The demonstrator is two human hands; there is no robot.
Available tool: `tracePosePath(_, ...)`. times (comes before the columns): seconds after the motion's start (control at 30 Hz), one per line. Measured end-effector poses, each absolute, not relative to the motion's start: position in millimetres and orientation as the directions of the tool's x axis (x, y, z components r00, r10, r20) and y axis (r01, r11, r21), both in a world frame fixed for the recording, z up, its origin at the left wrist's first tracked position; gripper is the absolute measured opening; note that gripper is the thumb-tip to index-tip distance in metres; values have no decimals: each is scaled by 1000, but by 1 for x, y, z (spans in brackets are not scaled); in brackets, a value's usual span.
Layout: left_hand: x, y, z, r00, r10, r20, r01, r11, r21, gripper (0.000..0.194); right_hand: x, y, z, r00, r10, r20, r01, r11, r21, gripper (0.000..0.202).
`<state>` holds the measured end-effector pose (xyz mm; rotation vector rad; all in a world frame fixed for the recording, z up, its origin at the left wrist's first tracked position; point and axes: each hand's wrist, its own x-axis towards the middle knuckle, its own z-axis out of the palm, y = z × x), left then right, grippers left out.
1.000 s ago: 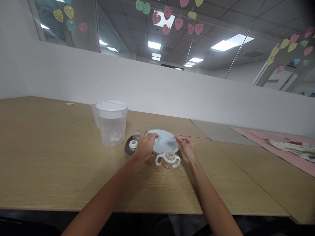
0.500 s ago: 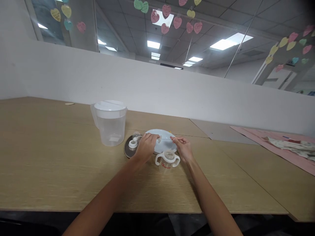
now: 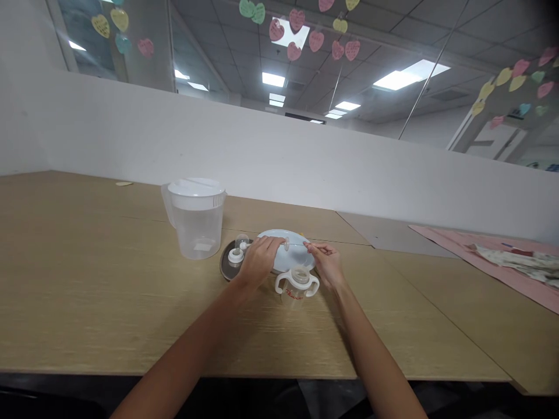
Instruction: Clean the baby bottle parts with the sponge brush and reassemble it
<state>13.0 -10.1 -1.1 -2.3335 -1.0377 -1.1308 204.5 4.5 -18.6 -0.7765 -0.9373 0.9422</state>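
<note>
My left hand (image 3: 257, 262) is closed, pinching a small clear teat-like piece (image 3: 286, 244) over a white oval dish (image 3: 275, 234). Between my right hand's (image 3: 326, 263) pinched fingertips is the end of a thin stick (image 3: 297, 244). That stick runs level towards the clear piece; whether it enters it is too small to tell. Below the hands stands a clear baby bottle (image 3: 293, 295) with two white handles and red lettering, its top uncapped. Beside my left hand, a dark round tray (image 3: 226, 269) carries a white collar ring (image 3: 236, 256) and a clear dome cap (image 3: 241, 240).
A clear pitcher (image 3: 198, 230) with a white lid stands left of the tray. Far right lies a pink cloth (image 3: 454, 247) with a patterned fabric on it. A white wall (image 3: 305, 169) with windows above borders the table's back.
The clear piece in my left fingers has moved slightly right and up. My right fingertips have shifted a little right and up with the stick. The bottle, tray and pitcher have not moved.
</note>
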Motion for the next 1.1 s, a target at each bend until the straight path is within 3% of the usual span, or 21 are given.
tracePosePath(0.3,3,-4,1,462,422,780,700,-713,-29,26,216,11,-18,335,894,296,-301,400,-866,29)
tracePosePath(0.6,1,-4,6,586,307,750,717,-628,-302,29,223,14,-19,314,907,281,-337,384,-860,32)
tracePosePath(0.7,0,-6,8,583,324,745,740,-591,-321,29,225,14,-17,352,891,287,-372,415,-830,33)
tracePosePath(0.9,-10,-5,11,470,366,803,820,-517,-245,26,246,17,-15,447,833,326,-441,522,-730,30)
tracePosePath(1.03,-21,4,14,178,409,895,876,-480,45,27,263,20,-19,579,774,256,-473,575,-668,31)
tracePosePath(1.1,-22,7,14,40,435,899,840,-503,206,27,263,22,-22,608,771,187,-466,538,-703,29)
